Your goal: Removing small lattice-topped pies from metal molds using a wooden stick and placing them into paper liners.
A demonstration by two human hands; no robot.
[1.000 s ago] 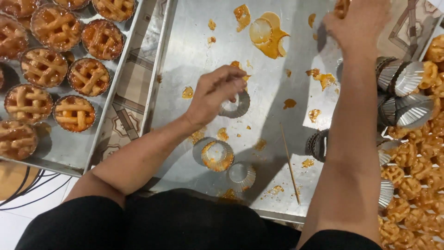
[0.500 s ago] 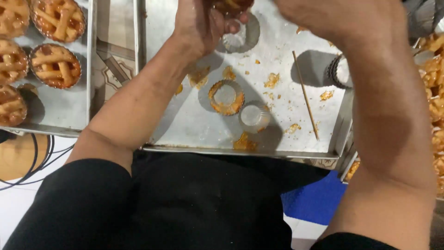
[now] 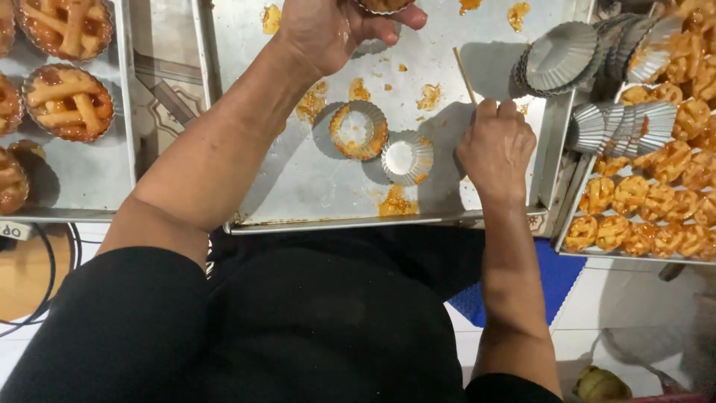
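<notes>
Bright even overhead light, soft glare on the scratched silver metal baking tray [image 3: 313, 186] at centre, short shadows under the arms, sharp focus, slight edge stretching.

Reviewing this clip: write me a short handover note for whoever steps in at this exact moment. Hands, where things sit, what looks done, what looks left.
Left hand: closed on a filled tart mould at the far edge of the middle tray.
Right hand: closed on a thin wooden skewer, resting on the tray.
On the tray: two emptied fluted moulds, crumbs and jam smears.
Done, by the look of it: unmoulded lattice tarts on the right tray; stacked empty moulds beside them.
Left: lattice tarts in moulds on the left tray.
</notes>
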